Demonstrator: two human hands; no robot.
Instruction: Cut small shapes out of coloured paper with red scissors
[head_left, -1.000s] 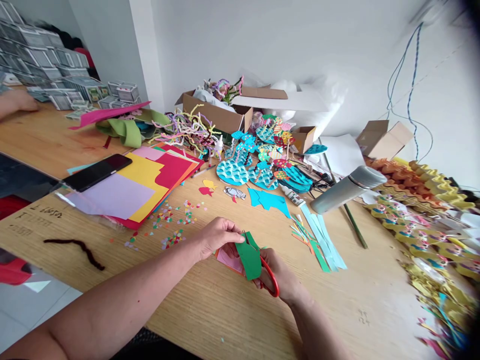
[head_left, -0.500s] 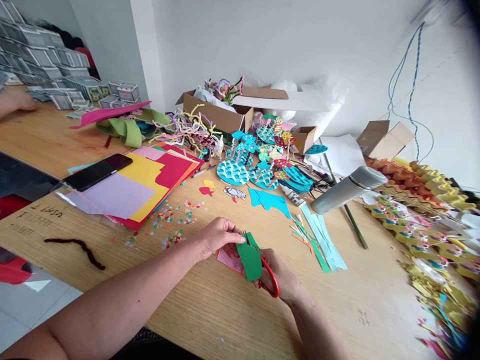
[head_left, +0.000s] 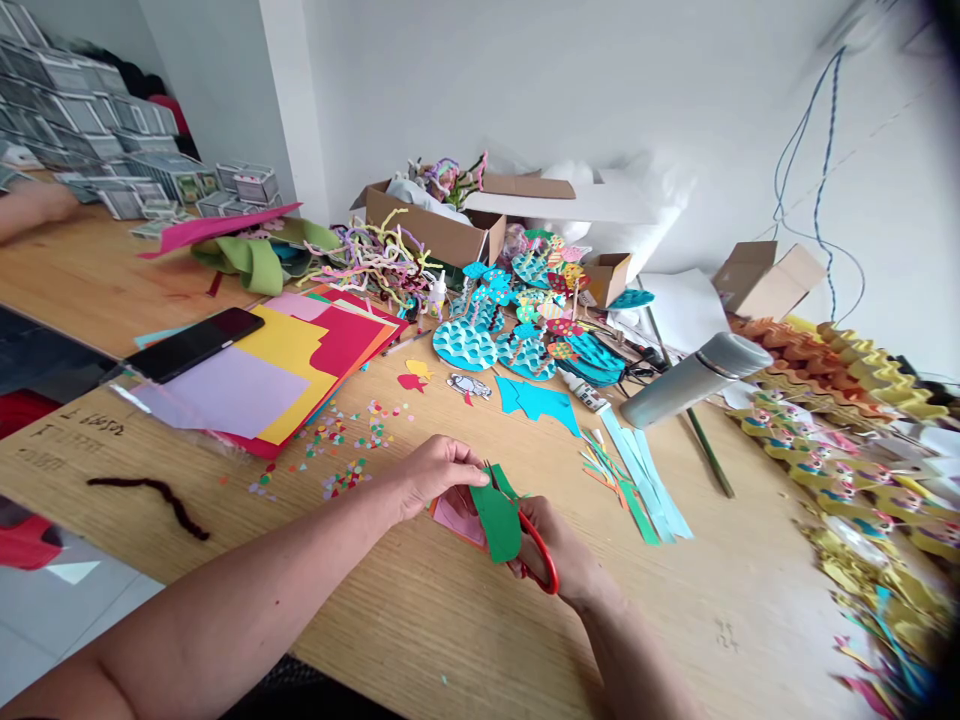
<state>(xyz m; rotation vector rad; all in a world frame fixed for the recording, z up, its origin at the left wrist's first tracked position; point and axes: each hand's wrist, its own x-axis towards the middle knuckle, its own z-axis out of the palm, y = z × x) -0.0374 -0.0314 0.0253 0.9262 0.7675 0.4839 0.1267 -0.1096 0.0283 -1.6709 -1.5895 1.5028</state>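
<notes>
My left hand [head_left: 444,474] pinches the upper left edge of a piece of green paper [head_left: 499,528]. In my right hand [head_left: 559,555] are red-handled scissors [head_left: 550,572], their blades lying across the green paper with the tips near my left fingers. Part of the blades is hidden by the paper. Below, a pink piece of paper [head_left: 459,520] with an orange edge shows on the table under my hands. Beyond them lie small red [head_left: 411,383] and yellow fish cutouts [head_left: 420,369], a drawn turtle cutout [head_left: 470,386] and blue paper scraps [head_left: 541,401].
Coloured paper sheets [head_left: 292,385] with a black phone [head_left: 196,343] lie at left, near paper confetti [head_left: 349,480]. A grey flask [head_left: 686,385] and light blue strips [head_left: 660,490] are at right. Pipe cleaners [head_left: 375,255] and boxes stand behind. Another person's hand [head_left: 45,205] is far left.
The green paper has shifted very slightly between my hands. The other person's hand at far left has moved a little. Otherwise the scene looks the same.
</notes>
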